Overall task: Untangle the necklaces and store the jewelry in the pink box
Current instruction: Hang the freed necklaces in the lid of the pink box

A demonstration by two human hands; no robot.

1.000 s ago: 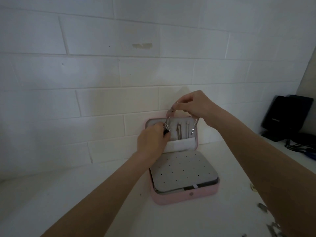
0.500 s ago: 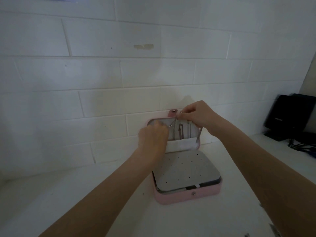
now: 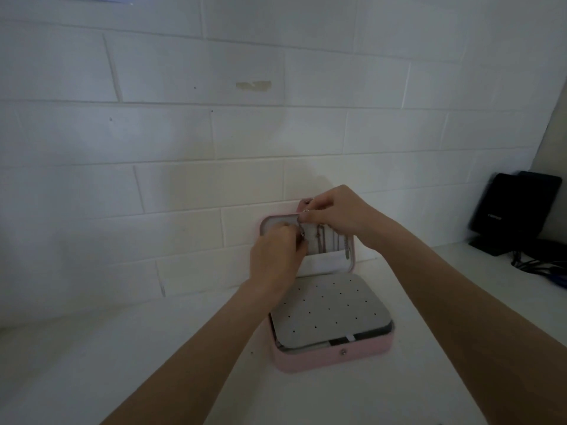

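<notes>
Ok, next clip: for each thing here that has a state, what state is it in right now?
pink box: open, lid upright against the wall
grey perforated panel: lying flat over the base, no jewelry on it
necklace: pinched in both hands at the lid's top edge
hanging chains: dangling inside the lid
left hand: closed on the necklace
right hand: closed on the necklace

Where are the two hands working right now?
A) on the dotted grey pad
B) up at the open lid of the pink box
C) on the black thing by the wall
B: the left hand and right hand pinch a necklace at the raised lid of the pink box.
</notes>
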